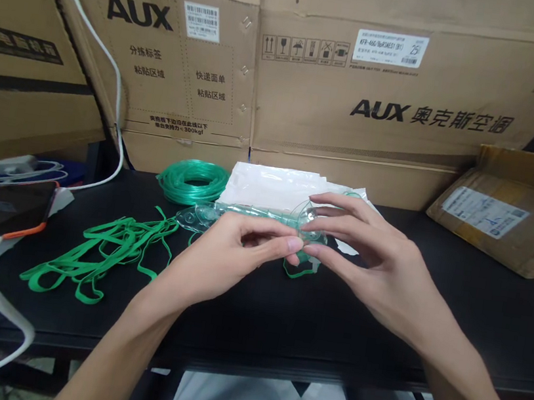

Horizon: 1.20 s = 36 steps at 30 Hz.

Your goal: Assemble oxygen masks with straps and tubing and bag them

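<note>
My left hand [234,255] and my right hand [377,262] meet over the middle of the black table. The left thumb and forefinger are pinched together. The right thumb and fingers close around the edge of a clear greenish plastic piece [312,216], partly hidden by the fingers. Below it hangs a short green strap loop [297,274]. More clear plastic pieces [190,217] lie behind my left hand. A coil of green tubing [193,181] rests at the back, and a tangled green elastic strap [108,250] lies to the left.
White plastic bags [273,186] lie behind my hands. A phone [12,210] with a white cable is at the left. At the right back stands a taped cardboard box [509,207]; large cartons [307,126] form the back wall.
</note>
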Each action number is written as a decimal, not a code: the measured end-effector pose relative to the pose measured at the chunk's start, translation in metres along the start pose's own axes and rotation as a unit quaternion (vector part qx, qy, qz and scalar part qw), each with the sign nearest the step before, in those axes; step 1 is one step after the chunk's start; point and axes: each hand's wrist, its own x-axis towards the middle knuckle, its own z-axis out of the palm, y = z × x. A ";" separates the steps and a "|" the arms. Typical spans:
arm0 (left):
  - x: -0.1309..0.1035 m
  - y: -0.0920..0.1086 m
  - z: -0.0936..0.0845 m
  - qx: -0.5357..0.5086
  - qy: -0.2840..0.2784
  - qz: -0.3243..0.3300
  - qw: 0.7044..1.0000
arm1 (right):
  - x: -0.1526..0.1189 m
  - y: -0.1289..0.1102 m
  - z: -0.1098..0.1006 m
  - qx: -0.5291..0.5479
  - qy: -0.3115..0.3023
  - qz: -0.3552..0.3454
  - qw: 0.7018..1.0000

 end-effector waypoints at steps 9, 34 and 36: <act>0.000 0.000 0.005 0.031 0.000 -0.026 0.999 | 0.002 -0.002 0.006 -0.070 0.013 -0.040 0.997; 0.001 -0.005 0.010 0.071 -0.030 -0.085 0.993 | 0.001 0.012 -0.006 -0.174 -0.023 -0.076 0.982; 0.000 -0.004 0.010 0.068 -0.032 -0.085 0.994 | 0.002 0.011 -0.012 -0.180 -0.006 -0.077 0.981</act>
